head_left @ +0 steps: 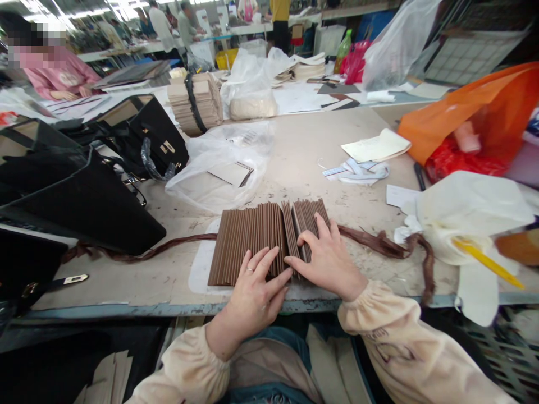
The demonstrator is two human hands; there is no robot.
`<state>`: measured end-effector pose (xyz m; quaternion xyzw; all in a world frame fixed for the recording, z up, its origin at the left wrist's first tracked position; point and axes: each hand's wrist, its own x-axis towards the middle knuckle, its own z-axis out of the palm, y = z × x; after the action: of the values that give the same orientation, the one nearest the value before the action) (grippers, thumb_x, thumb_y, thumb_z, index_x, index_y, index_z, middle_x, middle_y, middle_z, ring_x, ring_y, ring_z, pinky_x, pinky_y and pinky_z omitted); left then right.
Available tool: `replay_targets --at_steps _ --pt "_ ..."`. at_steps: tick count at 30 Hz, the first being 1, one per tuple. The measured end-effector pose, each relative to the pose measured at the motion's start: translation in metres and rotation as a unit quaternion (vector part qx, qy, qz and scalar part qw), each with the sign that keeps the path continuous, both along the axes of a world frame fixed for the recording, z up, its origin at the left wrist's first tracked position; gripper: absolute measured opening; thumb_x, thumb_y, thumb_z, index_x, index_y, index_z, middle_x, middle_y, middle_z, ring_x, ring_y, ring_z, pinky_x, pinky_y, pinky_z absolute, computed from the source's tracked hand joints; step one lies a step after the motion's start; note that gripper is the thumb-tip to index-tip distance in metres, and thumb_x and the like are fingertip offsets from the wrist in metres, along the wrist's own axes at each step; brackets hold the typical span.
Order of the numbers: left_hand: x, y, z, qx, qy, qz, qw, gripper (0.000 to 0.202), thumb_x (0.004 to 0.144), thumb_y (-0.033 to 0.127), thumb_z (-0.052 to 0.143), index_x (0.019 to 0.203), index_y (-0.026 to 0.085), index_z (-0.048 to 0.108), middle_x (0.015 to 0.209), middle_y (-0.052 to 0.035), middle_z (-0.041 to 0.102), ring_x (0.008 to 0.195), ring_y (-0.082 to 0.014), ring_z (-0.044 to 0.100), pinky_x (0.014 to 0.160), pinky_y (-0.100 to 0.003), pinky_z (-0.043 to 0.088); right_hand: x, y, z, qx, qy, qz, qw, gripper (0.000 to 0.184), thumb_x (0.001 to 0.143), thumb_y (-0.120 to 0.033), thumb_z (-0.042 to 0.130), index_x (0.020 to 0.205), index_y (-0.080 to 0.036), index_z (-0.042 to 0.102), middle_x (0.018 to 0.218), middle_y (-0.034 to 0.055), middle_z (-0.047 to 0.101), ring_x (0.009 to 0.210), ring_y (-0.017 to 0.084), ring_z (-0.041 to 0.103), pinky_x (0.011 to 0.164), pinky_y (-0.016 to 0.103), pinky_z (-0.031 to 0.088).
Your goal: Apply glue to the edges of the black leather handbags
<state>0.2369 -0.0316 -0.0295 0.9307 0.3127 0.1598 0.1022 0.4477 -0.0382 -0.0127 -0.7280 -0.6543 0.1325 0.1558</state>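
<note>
A fanned row of brown strips (252,235) lies overlapped on the worktable (320,163) near its front edge. My left hand (255,292) rests flat on the near ends of the strips, fingers stretched out, a ring on one finger. My right hand (324,258) lies flat on the right part of the row, fingers spread, where a gap splits the strips into two groups. Neither hand grips anything. A brown cord (379,241) runs under the strips and off to both sides.
Black handbags (80,191) crowd the left. A clear plastic bag (223,163) lies behind the strips, a strapped cardboard stack (196,104) farther back. Papers (377,147), an orange bag (475,118), white bag (463,213) and yellow pencil (488,262) fill the right. A person in pink (59,76) sits far left.
</note>
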Motion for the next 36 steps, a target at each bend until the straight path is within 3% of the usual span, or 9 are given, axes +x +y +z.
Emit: replay_targets --at_steps 4,8,14,22,36 --pt "-0.009 -0.001 -0.001 -0.015 -0.053 -0.034 0.998 0.041 0.087 0.017 0.054 0.127 0.026 0.057 0.144 -0.0131 0.035 0.138 -0.0316 0.031 0.111 -0.062 0.023 -0.002 0.003 -0.001 -0.007 -0.006 -0.008 1.000 0.049 0.073 -0.044 0.066 0.115 -0.022 0.055 0.152 0.0182 0.025 0.142 0.042 0.013 0.108 0.060 0.024" --pt "-0.027 -0.001 -0.002 -0.026 -0.131 -0.019 0.991 0.036 0.082 0.005 0.054 0.115 0.017 0.060 0.136 -0.0142 0.041 0.134 -0.0282 0.036 0.111 -0.055 0.031 -0.002 0.002 0.000 -0.010 -0.013 0.001 1.000 0.051 0.076 -0.040 0.062 0.124 -0.027 0.052 0.154 0.0141 0.021 0.141 0.044 0.015 0.106 0.063 0.026" --pt "-0.039 -0.001 -0.008 -0.016 -0.115 -0.013 0.993 0.040 0.080 0.003 0.053 0.115 0.018 0.061 0.136 -0.0137 0.042 0.131 -0.0274 0.040 0.111 -0.056 0.032 -0.002 0.001 -0.002 -0.007 -0.025 0.006 1.000 0.051 0.078 -0.042 0.060 0.125 -0.026 0.051 0.154 0.0159 0.021 0.141 0.045 0.015 0.106 0.063 0.025" --pt "-0.037 0.000 -0.010 -0.010 -0.088 -0.008 0.996 0.040 0.080 0.006 0.053 0.115 0.020 0.065 0.134 -0.0142 0.044 0.130 -0.0294 0.042 0.110 -0.056 0.031 -0.001 0.000 0.000 -0.010 -0.027 0.014 0.999 0.051 0.079 -0.043 0.059 0.125 -0.025 0.051 0.153 0.0176 0.020 0.141 0.045 0.014 0.105 0.064 0.026" --pt "-0.034 -0.001 -0.009 -0.003 -0.124 0.009 0.992 0.033 0.081 0.007 0.057 0.112 0.019 0.063 0.132 -0.0129 0.047 0.127 -0.0259 0.045 0.111 -0.054 0.033 -0.001 0.000 -0.001 -0.007 -0.029 0.010 1.000 0.052 0.078 -0.044 0.061 0.126 -0.027 0.051 0.154 0.0165 0.019 0.141 0.045 0.013 0.107 0.062 0.025"
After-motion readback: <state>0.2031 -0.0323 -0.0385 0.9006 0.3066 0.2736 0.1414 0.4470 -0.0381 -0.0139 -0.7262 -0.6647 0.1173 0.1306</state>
